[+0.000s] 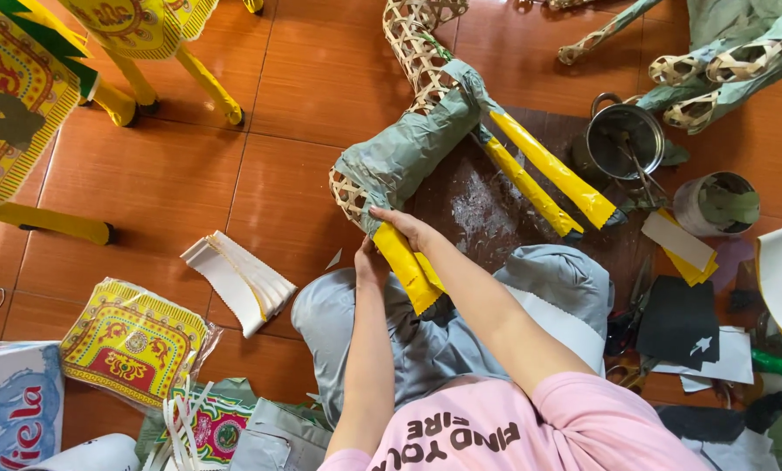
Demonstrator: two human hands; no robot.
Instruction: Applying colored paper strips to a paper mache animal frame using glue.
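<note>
Our left hand (372, 259) and right hand (406, 225) grip the yellow paper leg (406, 266) of the woven bamboo frame (408, 144); we should press it smooth.

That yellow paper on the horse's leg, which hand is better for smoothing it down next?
Probably the right hand: it already presses the top of the yellow paper where it meets the woven frame. The left hand sits lower, beside the strip, steadying it.
</note>
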